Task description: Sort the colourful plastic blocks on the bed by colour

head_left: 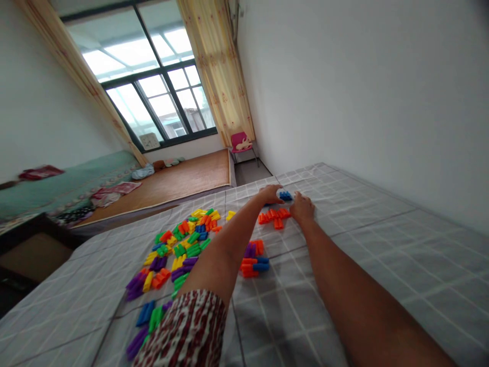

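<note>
Left hand (pixel 272 193) and right hand (pixel 303 206), right of centre in the frame, fingers curved inward; can't tell if either pinches anything. Small blue ribbed plastic piece (pixel 284 195) sits between them. Orange plastic block cluster (pixel 274 218) just below it in frame. Loose pile of multicoloured plastic blocks (pixel 193 248) centre-left, all on grey-white checked cloth (pixel 290 300). Pink chair (pixel 240 140) upper centre.

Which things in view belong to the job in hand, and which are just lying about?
In the job:
blue pieces between the left hand and right hand
orange pieces near them
mixed-colour pieces spread to the left

Just lying about:
pink chair
white clock
pink patterned cloth
</note>
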`<state>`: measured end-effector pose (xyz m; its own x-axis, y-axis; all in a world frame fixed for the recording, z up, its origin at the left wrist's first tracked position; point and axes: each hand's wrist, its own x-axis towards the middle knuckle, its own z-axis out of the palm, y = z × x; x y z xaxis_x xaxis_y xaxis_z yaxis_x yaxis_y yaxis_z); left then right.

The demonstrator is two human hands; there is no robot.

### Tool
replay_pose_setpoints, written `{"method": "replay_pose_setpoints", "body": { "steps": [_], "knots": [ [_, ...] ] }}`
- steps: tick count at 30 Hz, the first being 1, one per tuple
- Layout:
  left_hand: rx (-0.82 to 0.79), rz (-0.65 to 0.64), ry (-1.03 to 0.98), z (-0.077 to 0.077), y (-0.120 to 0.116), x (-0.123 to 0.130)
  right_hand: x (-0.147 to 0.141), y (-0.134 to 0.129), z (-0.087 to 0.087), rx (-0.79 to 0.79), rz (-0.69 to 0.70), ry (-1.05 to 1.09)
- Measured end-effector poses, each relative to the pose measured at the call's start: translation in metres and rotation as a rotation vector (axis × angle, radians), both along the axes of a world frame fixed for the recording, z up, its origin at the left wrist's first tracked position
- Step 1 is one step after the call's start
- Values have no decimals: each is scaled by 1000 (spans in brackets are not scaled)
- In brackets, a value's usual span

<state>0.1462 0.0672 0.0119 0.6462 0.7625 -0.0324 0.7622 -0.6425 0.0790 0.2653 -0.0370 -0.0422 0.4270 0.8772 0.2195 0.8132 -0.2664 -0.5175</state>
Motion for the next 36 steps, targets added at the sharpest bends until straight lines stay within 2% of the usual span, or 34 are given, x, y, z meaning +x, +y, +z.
{"method": "replay_pose_setpoints", "body": {
  "steps": [4, 7, 16, 25, 28, 32, 34, 36],
  "knots": [
    [3, -2, 78, -5, 4, 25, 0, 0, 2, -15, -14, 34],
    [3, 6, 90, -8, 4, 31, -1, 0, 3, -31, -21, 35],
    [37, 96, 114, -2, -2, 15, -2, -1, 0, -19, -6, 9],
    [77, 133, 36, -19, -16, 5, 3, 4, -1, -43, 7, 27],
    [72, 108, -9, -14, -17, -1, 3, 4, -1, -61, 15, 26],
    [94, 62, -106, 11, -23, -30, 0, -1, -1, -32, 141, -59],
    [126, 75, -145, 27, -32, -62, -1, -5, -2, -11, 206, -83],
    [177, 87, -189, 40, -50, -108, 1, -7, -4, 20, 200, -55]
  ]
}}
